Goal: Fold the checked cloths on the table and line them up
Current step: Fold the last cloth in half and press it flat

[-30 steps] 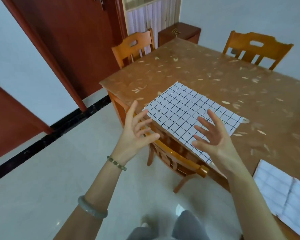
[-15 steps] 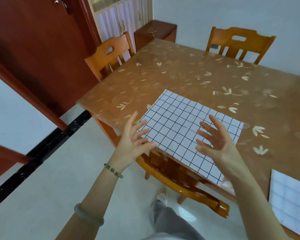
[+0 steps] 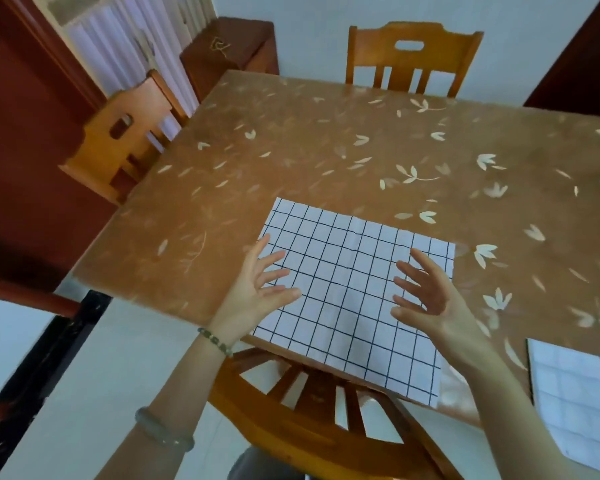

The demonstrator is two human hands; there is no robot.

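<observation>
Brown leaf-patterned covering is seen over the desk (image 3: 326, 150). One checked cloth (image 3: 354, 289) is laid flat at the near edge of the desk, just above the back of the nearest chair (image 3: 309, 427). The left hand (image 3: 257, 292) is held over the cloth's left edge and the right hand (image 3: 433, 303) over its right part. Each grip is wide, with fingers spread and nothing held. Contact with the cloth cannot be determined. A second, paler checked cloth (image 3: 575, 400) is located well apart at the right, partly cut off by the frame. A bead bracelet (image 3: 215, 341) is worn on the left wrist.
</observation>
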